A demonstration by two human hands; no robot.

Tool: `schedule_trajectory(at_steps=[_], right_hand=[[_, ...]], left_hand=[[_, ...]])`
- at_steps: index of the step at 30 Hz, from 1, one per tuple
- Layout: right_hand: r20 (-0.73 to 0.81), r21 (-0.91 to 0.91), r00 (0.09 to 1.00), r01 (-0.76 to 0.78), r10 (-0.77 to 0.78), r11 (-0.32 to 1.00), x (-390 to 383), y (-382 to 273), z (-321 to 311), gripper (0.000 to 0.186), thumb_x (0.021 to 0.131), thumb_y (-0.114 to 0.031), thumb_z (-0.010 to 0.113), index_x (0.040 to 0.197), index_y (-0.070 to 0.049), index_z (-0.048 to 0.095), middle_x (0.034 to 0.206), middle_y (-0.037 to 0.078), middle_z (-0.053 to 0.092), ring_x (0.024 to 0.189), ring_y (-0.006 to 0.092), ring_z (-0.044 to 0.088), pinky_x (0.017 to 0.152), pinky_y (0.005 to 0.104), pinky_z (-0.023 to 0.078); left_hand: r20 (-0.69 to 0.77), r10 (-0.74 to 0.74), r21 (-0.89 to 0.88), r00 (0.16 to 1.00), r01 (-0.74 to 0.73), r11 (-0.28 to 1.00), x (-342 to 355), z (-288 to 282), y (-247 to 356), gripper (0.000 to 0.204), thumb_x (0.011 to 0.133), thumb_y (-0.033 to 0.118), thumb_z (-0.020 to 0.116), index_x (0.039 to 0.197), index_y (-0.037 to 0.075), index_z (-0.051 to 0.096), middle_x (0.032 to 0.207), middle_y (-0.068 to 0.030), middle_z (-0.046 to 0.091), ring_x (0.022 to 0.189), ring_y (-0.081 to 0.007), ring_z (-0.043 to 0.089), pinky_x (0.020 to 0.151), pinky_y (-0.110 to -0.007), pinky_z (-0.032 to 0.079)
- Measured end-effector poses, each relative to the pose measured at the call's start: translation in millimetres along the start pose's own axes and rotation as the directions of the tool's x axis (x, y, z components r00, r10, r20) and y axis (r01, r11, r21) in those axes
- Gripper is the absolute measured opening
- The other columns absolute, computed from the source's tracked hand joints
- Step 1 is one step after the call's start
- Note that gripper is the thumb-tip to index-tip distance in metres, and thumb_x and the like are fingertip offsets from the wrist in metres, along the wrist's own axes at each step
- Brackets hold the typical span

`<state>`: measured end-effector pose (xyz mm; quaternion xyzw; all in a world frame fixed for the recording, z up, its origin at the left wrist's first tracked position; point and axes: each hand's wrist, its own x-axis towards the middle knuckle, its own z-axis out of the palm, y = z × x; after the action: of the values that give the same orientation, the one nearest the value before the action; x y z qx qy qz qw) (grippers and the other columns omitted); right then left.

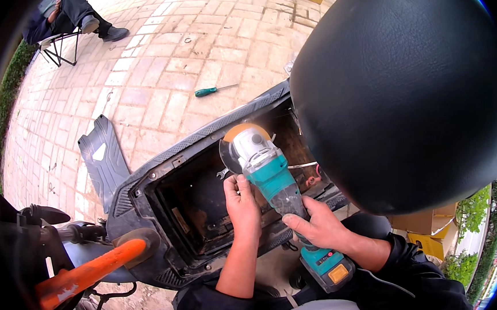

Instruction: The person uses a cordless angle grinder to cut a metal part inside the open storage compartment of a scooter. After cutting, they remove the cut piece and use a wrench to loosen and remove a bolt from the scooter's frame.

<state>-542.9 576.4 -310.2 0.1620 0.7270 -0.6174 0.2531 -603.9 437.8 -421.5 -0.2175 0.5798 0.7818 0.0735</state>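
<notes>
A teal cordless angle grinder with an orange-brown disc and a dark guard is held over the open storage compartment of an electric scooter. My right hand wraps round its narrow body, above the battery. Beside the grinder's head, my left hand has thumb and fingers pinched together at the guard's lower edge; what lies between the fingertips is hidden. The end of a small wrench shows in the compartment next to the guard. Near its right end are a white cable and reddish wires.
The large black scooter seat rises at the right. An orange steering column stands at the lower left. On the paving lie a green-handled screwdriver and a grey floor panel. A seated person is at the far left.
</notes>
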Motion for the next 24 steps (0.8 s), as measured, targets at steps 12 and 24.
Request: schedule_trajectory(at_steps=[12, 24], right_hand=[[-0.005, 0.016, 1.0, -0.012, 0.012, 1.0, -0.4, -2.4, 2.0, 0.038, 0.093, -0.03, 0.064, 0.112, 0.001, 0.053, 0.086, 0.006, 0.061, 0.067, 0.0115, 0.062, 0.061, 0.0281, 0.051], [-0.001, 0.009, 1.0, 0.004, -0.004, 1.0, 1.3, 0.8, 2.1, 0.038, 0.093, -0.029, 0.064, 0.111, 0.002, 0.051, 0.082, 0.004, 0.059, 0.063, 0.0101, 0.058, 0.057, 0.0273, 0.049]], left_hand=[[-0.004, -0.009, 0.021, 1.0, 0.009, 1.0, 2.6, -0.9, -2.4, 0.025, 0.103, 0.028, 0.05, 0.106, 0.004, 0.052, 0.088, -0.0017, 0.054, 0.081, -0.0094, 0.048, 0.073, -0.026, 0.043], [0.009, -0.009, 0.014, 1.0, 0.009, 1.0, 1.8, -0.1, 0.0, 0.026, 0.103, 0.029, 0.05, 0.107, 0.003, 0.052, 0.087, -0.0014, 0.053, 0.08, -0.0086, 0.047, 0.072, -0.026, 0.043]])
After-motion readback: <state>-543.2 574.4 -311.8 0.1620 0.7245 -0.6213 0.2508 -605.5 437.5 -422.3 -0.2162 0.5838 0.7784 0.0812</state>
